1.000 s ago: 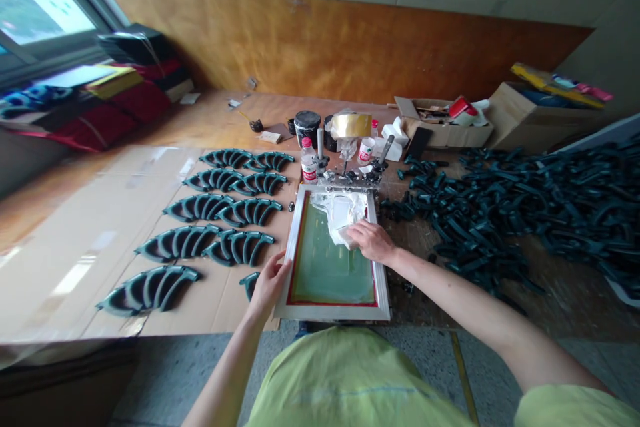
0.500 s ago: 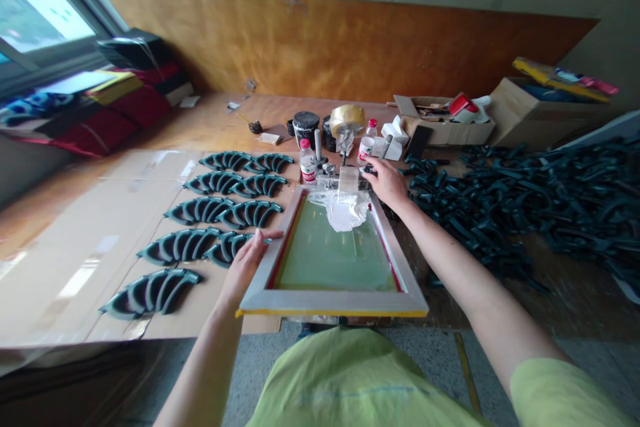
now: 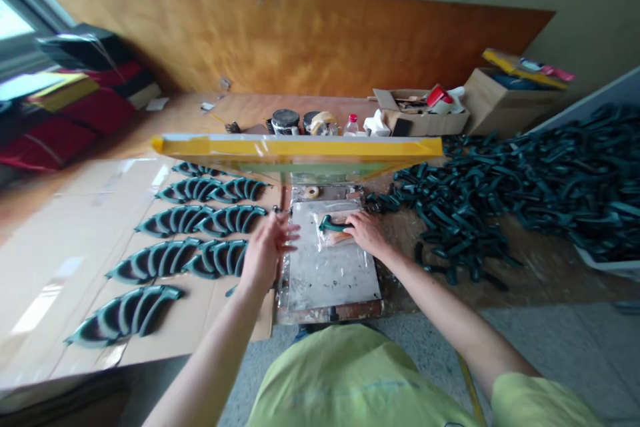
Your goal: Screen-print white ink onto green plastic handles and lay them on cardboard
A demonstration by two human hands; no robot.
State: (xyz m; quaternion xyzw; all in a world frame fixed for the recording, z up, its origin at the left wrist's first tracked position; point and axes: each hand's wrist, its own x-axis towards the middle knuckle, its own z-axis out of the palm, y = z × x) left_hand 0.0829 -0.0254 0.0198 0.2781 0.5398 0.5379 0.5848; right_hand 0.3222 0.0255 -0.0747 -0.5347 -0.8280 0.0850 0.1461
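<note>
Resting on the print plate [image 3: 330, 277], a smeared pale slab at the near edge of the bench, a single teal curved piece [image 3: 331, 224] lies across the plate's far half on a scrap of clear film. The right hand [image 3: 369, 233] has its fingers on the right end of that piece; whether they pinch it or only touch it cannot be told. The left hand [image 3: 267, 255] hovers at the plate's left edge, blurred, fingers spread and apart, holding nothing. Above the far end of the plate the screen frame [image 3: 297, 148] stands tilted up, its yellow-taped near bar level with the view. A small tape roll [image 3: 312, 191] sits just beyond the piece, under the frame. Left of the plate, rows of matching pieces [image 3: 193, 220] lie fanned in neat groups on flat cardboard [image 3: 60, 247], with much of the cardboard farther left bare. Right of the plate a large loose heap of pieces [image 3: 505, 180] spreads over the bench. By that split, only a small share looks worked and laid out, and the far greater part appears still to be handled, with one piece now on the plate.
</note>
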